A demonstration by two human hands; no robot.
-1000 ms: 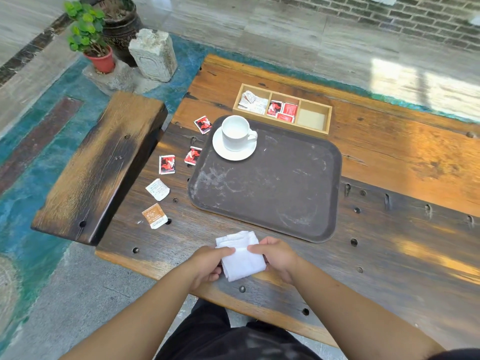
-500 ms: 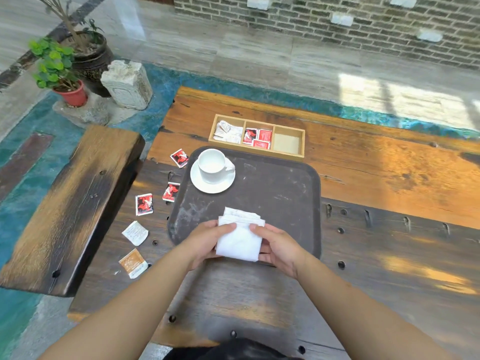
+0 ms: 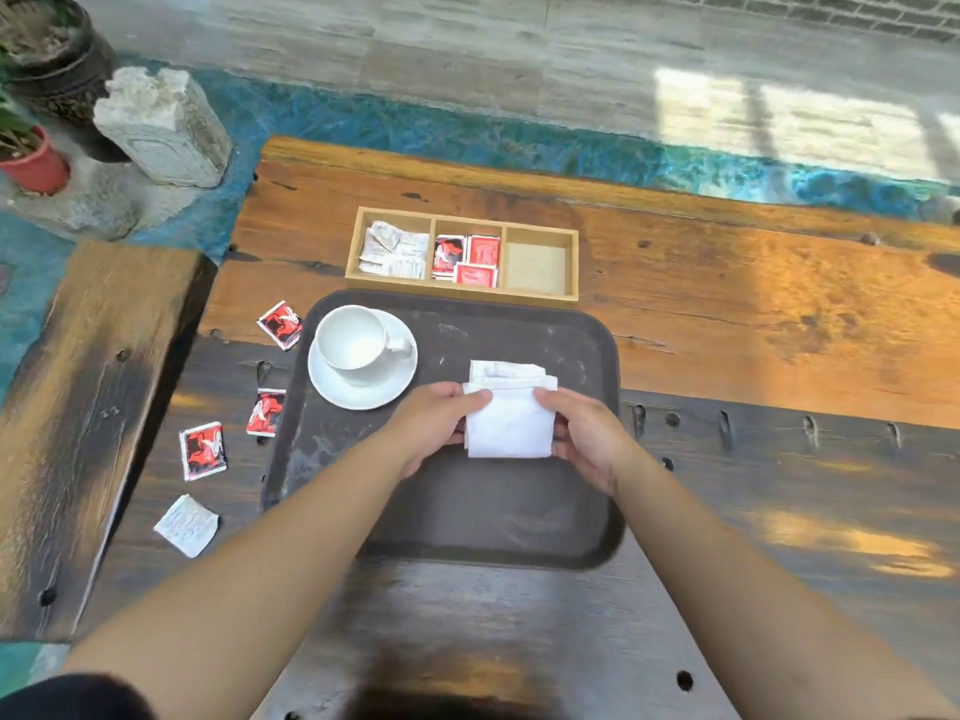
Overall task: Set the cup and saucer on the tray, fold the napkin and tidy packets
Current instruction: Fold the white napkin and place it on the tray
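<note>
A folded white napkin (image 3: pixel 509 413) is over the middle of the dark tray (image 3: pixel 467 517), held at its left edge by my left hand (image 3: pixel 434 423) and at its right edge by my right hand (image 3: pixel 584 433). Whether it touches the tray I cannot tell. The white cup (image 3: pixel 356 345) stands on its saucer (image 3: pixel 358 389) in the tray's far left corner. Three red packets (image 3: pixel 280 324) (image 3: pixel 266 413) (image 3: pixel 202 450) and a white packet (image 3: pixel 187 524) lie loose on the table left of the tray.
A wooden three-compartment box (image 3: pixel 462 254) sits behind the tray: white packets left, red packets middle, right section empty. A wooden bench (image 3: pixel 78 407) runs along the left. A stone block (image 3: pixel 161 127) and potted plants (image 3: pixel 31 158) stand on the floor.
Both hands carried the folded napkin from the table's near edge forward to over the tray's middle. The camera view shifted closer over the tray.
</note>
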